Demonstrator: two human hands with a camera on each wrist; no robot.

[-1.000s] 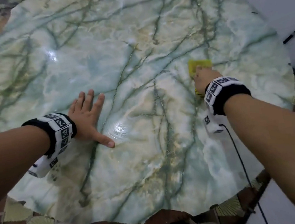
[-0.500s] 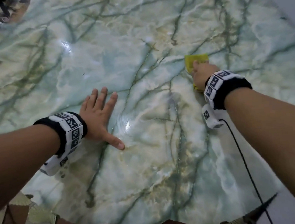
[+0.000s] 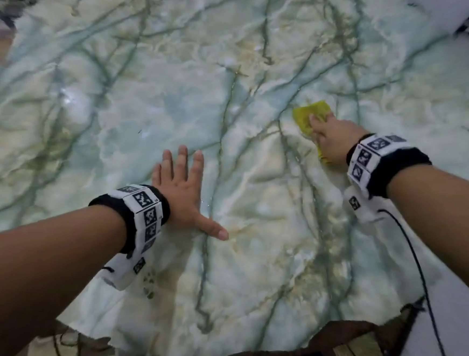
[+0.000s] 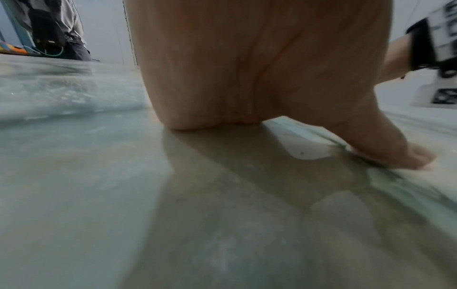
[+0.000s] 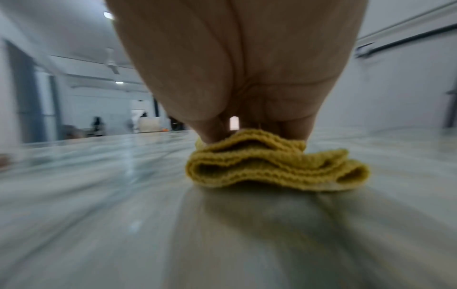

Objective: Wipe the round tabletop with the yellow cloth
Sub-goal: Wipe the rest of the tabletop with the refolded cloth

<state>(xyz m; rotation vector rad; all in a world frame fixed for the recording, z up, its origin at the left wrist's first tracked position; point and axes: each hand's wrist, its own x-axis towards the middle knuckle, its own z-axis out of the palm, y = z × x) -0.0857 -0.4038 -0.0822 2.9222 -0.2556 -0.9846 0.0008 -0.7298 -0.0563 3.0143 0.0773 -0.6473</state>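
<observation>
Under the right hand (image 3: 334, 137), which now sits farther from the flat, spread left hand (image 3: 182, 194) than a second ago, the yellow cloth (image 3: 308, 117) is pinched, bunched and pressed onto the round tabletop (image 3: 263, 274), so wiping looks mid-stroke, most marble unswept.

The worktop (image 3: 221, 94) looks like polished, glossy stone, pale green with dark veins. On it, the cloth (image 5: 272, 166) is a yellow, matt, coarse knit, folded in layers.
</observation>
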